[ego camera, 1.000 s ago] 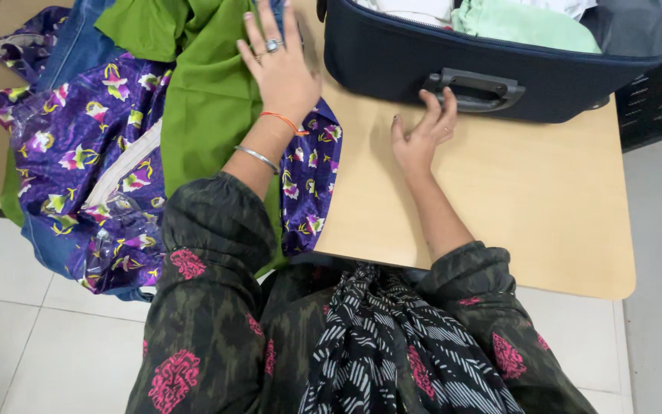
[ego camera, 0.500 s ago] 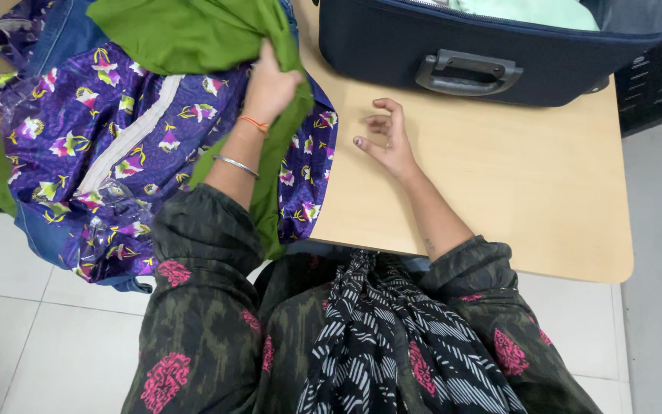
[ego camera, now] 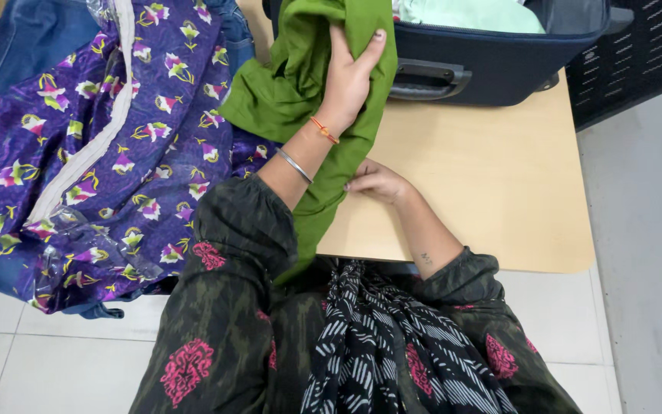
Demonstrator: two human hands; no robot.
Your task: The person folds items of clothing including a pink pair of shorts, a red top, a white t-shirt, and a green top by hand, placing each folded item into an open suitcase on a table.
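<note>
My left hand (ego camera: 349, 79) grips a bunched green garment (ego camera: 285, 84) and holds it up over the wooden table (ego camera: 484, 184), close to the handle of the dark blue suitcase (ego camera: 492, 65). The cloth hangs down past my forearm toward the table's near edge. My right hand (ego camera: 377, 182) lies on the table with its fingers pinching the hanging edge of the same green garment.
A purple floral cloth (ego camera: 116, 153) with a pale band covers the table's left side and spills over its edge, with blue denim (ego camera: 24, 38) under it. The open suitcase holds a light green folded item (ego camera: 473, 14). A dark grated cabinet (ego camera: 637, 54) stands at right on the tiled floor.
My left hand has lifted the green garment off the pile and carried it right, toward the suitcase. My right hand moved from the suitcase handle back to the hanging green cloth.
</note>
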